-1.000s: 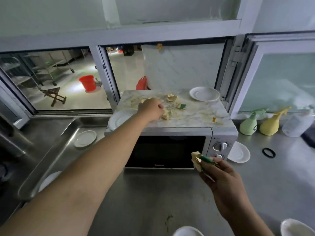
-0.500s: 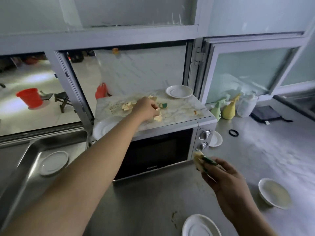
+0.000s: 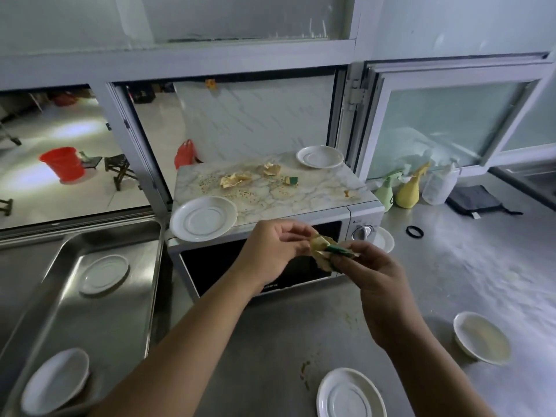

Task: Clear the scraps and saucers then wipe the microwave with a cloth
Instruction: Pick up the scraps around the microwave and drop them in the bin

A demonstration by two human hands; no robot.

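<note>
In front of the microwave [image 3: 304, 203] door, my left hand [image 3: 272, 251] and my right hand [image 3: 370, 269] meet around a bunch of crumpled yellow and green scraps [image 3: 326, 251]. The right hand pinches the bunch; the left hand's fingertips pinch a scrap at its left edge. More paper scraps [image 3: 233, 180] and crumbs lie on the marbled top, with a white saucer [image 3: 203, 218] at its front left corner and another saucer [image 3: 319, 156] at the back right. A dark cloth [image 3: 474, 200] lies on the counter at far right.
A steel sink tray [image 3: 141, 296] on the left holds two saucers [image 3: 103, 273]. Further saucers sit on the counter at bottom [image 3: 350, 394], right [image 3: 481, 337] and beside the microwave [image 3: 385, 239]. Spray bottles [image 3: 407, 188] and a black ring [image 3: 414, 231] are right of the microwave.
My left hand has left the microwave top, carrying a scrap down to the right hand's bunch. The camera has tipped down and closer.
</note>
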